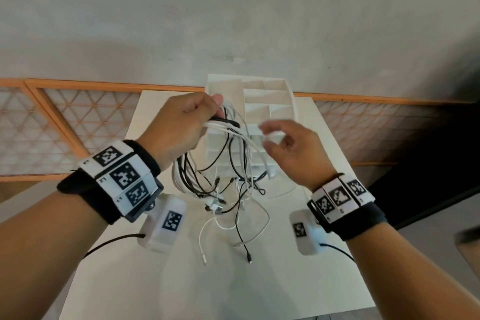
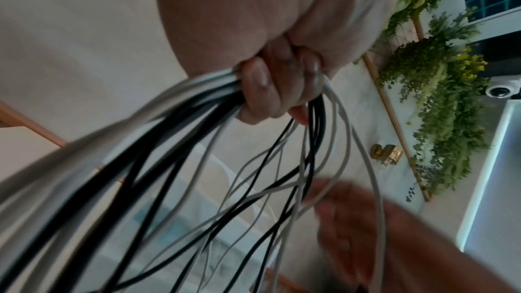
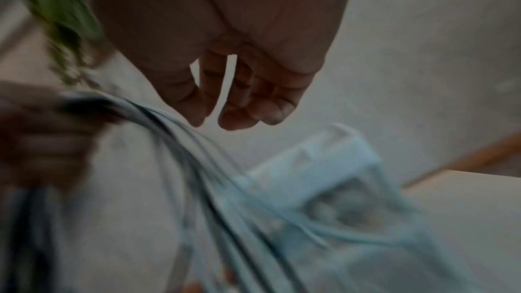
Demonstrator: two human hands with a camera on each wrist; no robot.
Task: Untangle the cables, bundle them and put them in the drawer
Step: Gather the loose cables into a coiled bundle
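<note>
Progress: early, I am judging | left hand (image 1: 179,127) is gripping cables (image 1: 228,163), dangling tangled before the drawer unit (image 1: 270,101) | right hand (image 1: 291,148) is hovering beside, fingers loose, empty | bundling, stowing pending

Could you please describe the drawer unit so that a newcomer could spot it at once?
On the white table, look to its far edge against the grey wall. There stands the white plastic drawer unit, behind the raised black and white cables. It is the only boxy, compartmented thing there.
</note>
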